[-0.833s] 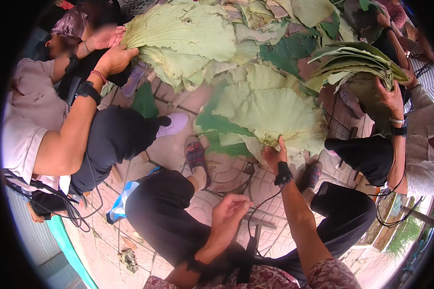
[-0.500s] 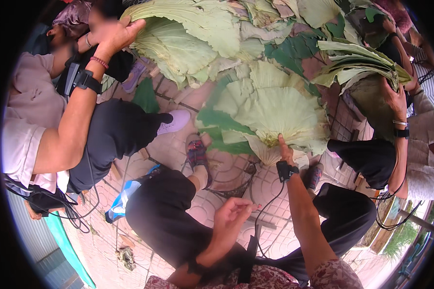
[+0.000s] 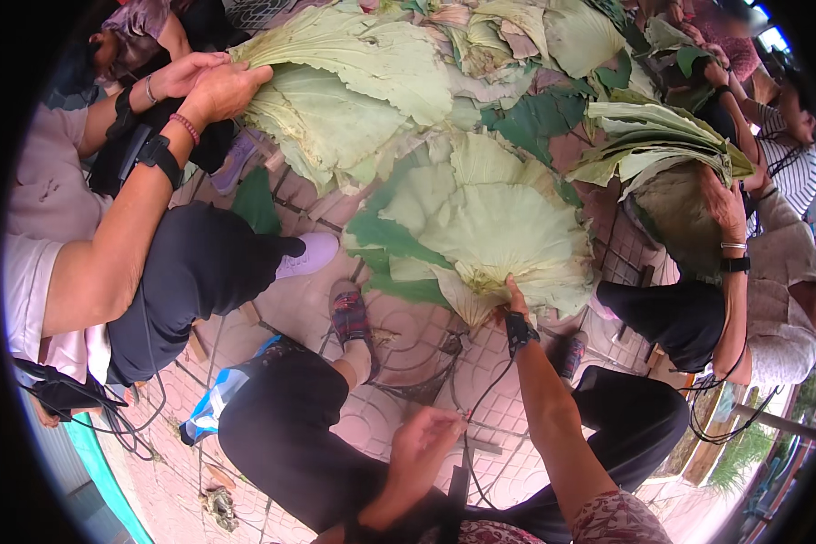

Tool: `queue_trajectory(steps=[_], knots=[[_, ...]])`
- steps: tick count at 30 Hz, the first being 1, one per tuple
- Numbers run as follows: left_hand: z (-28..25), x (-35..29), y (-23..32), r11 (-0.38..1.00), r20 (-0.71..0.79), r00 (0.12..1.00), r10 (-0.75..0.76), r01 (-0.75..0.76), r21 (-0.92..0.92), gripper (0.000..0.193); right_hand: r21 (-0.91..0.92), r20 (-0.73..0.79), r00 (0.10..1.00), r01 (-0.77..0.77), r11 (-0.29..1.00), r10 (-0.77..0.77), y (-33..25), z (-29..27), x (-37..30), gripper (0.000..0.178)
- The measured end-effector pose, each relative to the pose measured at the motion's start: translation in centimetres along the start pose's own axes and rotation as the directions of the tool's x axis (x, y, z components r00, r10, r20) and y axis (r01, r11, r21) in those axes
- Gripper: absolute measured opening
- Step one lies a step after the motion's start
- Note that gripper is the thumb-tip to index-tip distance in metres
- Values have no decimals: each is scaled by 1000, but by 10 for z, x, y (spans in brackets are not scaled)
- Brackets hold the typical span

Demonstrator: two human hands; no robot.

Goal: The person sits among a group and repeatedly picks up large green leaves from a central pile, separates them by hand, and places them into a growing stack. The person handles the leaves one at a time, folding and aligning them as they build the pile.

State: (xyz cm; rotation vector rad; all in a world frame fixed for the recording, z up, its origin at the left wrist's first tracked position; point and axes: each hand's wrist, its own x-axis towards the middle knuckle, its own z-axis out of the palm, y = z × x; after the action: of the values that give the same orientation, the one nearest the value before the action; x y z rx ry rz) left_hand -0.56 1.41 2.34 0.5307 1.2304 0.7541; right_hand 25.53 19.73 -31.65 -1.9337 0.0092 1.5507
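Leaves (image 3: 517, 240), pale green and overlapped in a wide fan, lie over the pavement (image 3: 390, 390) at the centre of the frame, their gathered base (image 3: 482, 279) toward the person at the lower edge. The person's right hand (image 3: 510, 311) grasps that base, thumb on top, the other fingers mostly hidden. The left hand (image 3: 423, 444), at lower centre, is well apart from the leaves, fingers drawn toward the thumb; blur leaves it impossible to tell whether anything is pinched there.

The leaves look light, thin and dry, limp across the blade and a little stiffer along the veins. Ragged rims would probably tear under a tug. The base, where the veins meet, appears the soundest hold, with a palm beneath for support.

Counted are three bunches: the central one, a second fan (image 3: 354, 100) at upper left in the two hands (image 3: 222, 93) of a co-worker (image 3: 72, 218), and a folded bundle (image 3: 657, 145) at upper right in another co-worker's (image 3: 784, 313) grasp. One heap (image 3: 585, 41) spreads across the top; single leaves overlap too much to tally. Below the central fan are two dark shoes (image 3: 352, 317); at lower left, one blue-and-white bag (image 3: 227, 392) and one crumpled scrap (image 3: 219, 508).
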Motion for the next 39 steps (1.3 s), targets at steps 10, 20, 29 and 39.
queue_trajectory(steps=[10,20,29,39], knots=[[1,4,-4,997,1,1000,28,-28,66,16,307,258,954,68,949,-152,-23,29,-49,71],[2,4,2,992,-43,998,45,-40,122,15,699,267,953,-89,710,-143,-14,63,-11,51],[2,5,0,984,-50,998,39,-29,177,15,472,592,642,214,855,-487,9,34,-49,47],[4,4,-5,980,-54,998,44,-32,196,15,512,554,750,36,858,-362,79,-17,-116,49]])
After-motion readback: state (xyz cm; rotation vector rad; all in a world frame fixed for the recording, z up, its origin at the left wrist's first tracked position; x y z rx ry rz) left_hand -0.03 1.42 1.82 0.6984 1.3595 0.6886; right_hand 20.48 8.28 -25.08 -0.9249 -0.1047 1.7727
